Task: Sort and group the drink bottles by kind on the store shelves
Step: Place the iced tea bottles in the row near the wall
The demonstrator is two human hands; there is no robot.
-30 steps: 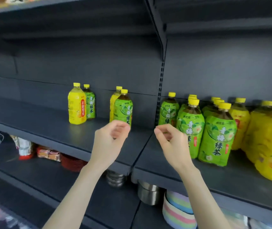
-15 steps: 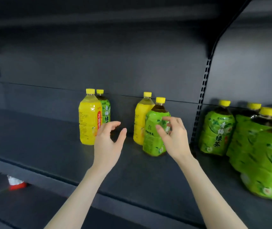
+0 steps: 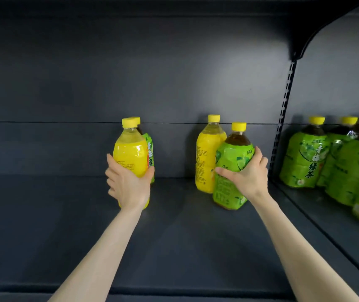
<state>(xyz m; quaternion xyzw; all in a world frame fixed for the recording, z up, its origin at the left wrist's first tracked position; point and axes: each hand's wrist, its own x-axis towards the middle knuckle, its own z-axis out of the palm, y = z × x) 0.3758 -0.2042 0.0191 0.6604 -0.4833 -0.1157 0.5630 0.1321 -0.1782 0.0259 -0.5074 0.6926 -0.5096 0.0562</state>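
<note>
Two grips have closed in the last half second. The left hand (image 3: pixel 128 186), which hung open just short of the near yellow bottle (image 3: pixel 130 153), now wraps thumb and fingers round its lower body. The right hand (image 3: pixel 246 177), then only touching the near green tea bottle (image 3: pixel 233 158), now clasps its shoulder with curled fingers. That bottle leans a little to the right at the top; whether its base has left the shelf (image 3: pixel 174 236) cannot be told.

Both held bottles stand mid-shelf in the left bay, each in front of one of the other kind. A second green bottle (image 3: pixel 150 155) is just behind the yellow one, and a second yellow bottle (image 3: pixel 206 158) touches the held green one on its far left side. This points to pulling apart the two mixed pairs as the step in hand, with sorting in this bay barely begun.

To the right, past the slotted upright (image 3: pixel 283 118), a row of green tea bottles (image 3: pixel 304 162) is already grouped. The upright and the touching neighbour are what a carried bottle could knock.
</note>
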